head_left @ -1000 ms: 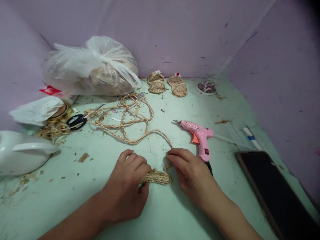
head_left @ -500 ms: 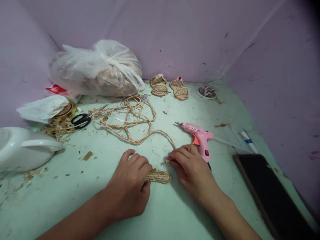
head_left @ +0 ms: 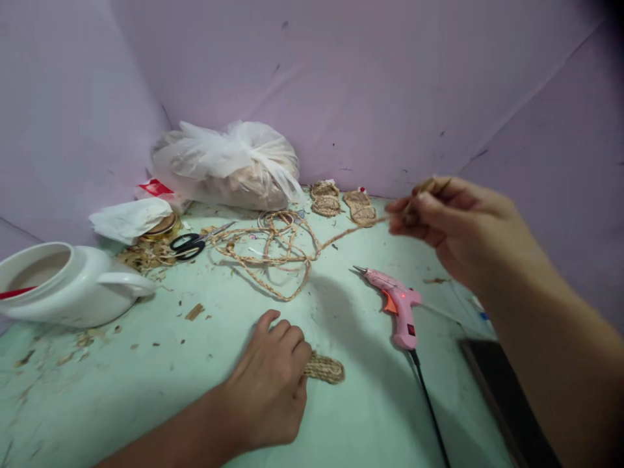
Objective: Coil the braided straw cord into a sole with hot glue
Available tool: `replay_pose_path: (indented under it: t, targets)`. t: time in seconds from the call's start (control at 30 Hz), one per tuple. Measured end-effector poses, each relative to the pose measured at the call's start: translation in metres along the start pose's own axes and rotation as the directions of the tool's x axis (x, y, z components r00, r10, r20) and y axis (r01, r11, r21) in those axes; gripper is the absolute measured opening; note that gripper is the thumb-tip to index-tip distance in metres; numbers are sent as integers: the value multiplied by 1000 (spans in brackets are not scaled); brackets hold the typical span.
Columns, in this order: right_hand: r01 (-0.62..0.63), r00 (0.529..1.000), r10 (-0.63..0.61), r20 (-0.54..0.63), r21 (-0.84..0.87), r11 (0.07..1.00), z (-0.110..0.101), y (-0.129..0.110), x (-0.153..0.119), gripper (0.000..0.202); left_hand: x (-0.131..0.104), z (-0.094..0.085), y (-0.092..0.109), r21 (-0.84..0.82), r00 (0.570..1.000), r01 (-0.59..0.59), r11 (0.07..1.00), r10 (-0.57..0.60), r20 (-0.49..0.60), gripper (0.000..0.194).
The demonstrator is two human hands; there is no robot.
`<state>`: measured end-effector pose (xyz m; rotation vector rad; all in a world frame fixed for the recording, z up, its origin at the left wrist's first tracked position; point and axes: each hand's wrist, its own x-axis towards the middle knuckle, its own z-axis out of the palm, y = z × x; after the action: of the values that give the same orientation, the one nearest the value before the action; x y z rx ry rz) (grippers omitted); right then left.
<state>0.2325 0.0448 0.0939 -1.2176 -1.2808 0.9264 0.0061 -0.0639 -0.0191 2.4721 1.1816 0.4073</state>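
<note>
My left hand [head_left: 275,377] rests low on the table, its fingers closed round a flat oval of coiled braided straw [head_left: 325,368] whose rounded right end sticks out. Raised well above the table, my right hand [head_left: 453,218] pinches the end of a straw braid [head_left: 348,232]. That braid runs left and down to a loose, looped heap on the tabletop. Between and beyond the hands lies a pink glue gun [head_left: 392,299] on its side, nozzle toward the left, a small red light lit on its body.
Black scissors [head_left: 190,246] lie by straw scraps. A white pitcher [head_left: 88,286] stands at the left. Behind are a stuffed plastic bag [head_left: 234,166] and two small straw slippers [head_left: 359,208], [head_left: 325,198]. A dark phone [head_left: 507,396] lies at right; the glue gun's cord [head_left: 429,403] trails toward me.
My right hand has risen from the table up and to the right, drawing the braid's end with it. My left hand stays on the coiled piece. The view has tilted up and left.
</note>
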Motion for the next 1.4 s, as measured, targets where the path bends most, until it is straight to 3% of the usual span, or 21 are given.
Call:
replay_pose_path:
  t: [0.1, 0.23, 0.3, 0.4, 0.53, 0.63, 0.7, 0.73, 0.77, 0.87, 1.03, 1.23, 1.4]
  targets:
    - [109, 985, -112, -132, -30, 994, -1, -14, 45, 18, 0, 1, 0, -2, 1000, 7, 1000, -7, -8, 13]
    - [229, 910, -290, -295, -226, 947, -12, -10, 93, 14, 0, 1, 0, -6, 1000, 2, 1000, -2, -3, 14]
    - [165, 935, -266, -235, -376, 912, -19, 2, 105, 9, 0, 1, 0, -10, 1000, -4, 1000, 4, -9, 14]
    - [59, 986, -140, -94, -584, 810, -25, 23, 107, 26, 1, 0, -1, -25, 1000, -13, 1000, 13, -20, 14]
    - [80, 996, -71, 45, -759, 646, -16, 30, 69, 32, 2, 2, -2, -51, 1000, -12, 999, 11, -11, 15]
    - [169, 986, -95, 140, -794, 584, 4, 26, 4, 25, 2, 2, -3, -67, 1000, -1, 998, 0, -25, 16]
    - [236, 962, -43, 270, -741, 628, 19, 30, -49, 19, 2, 3, -4, -73, 1000, 8, 997, -9, -14, 14]
    - [297, 908, 4, 419, -649, 700, 25, 35, -75, 21, 2, 3, -5, -78, 1000, 11, 997, -11, -1, 13]
    - [273, 881, 63, 469, -612, 743, 31, 41, -98, 26, 3, 3, -5, -84, 1000, 14, 996, -13, 13, 13]
    - [146, 872, 201, 446, -630, 763, 43, 62, -142, 37, 3, 2, -5, -108, 999, 27, 994, -24, 36, 15]
    - [143, 889, 201, 412, -666, 732, 47, 82, -152, 38, 6, -1, -2, -119, 996, 62, 991, -55, 66, 19]
    - [227, 916, 40, 398, -598, 769, 39, 90, -151, 34, 9, -10, -8, -93, 988, 121, 988, -111, 106, 18]
    - [258, 902, 18, 431, -572, 779, 36, 95, -150, 42, 11, -10, -11, -58, 993, 86, 995, -80, 91, 13]
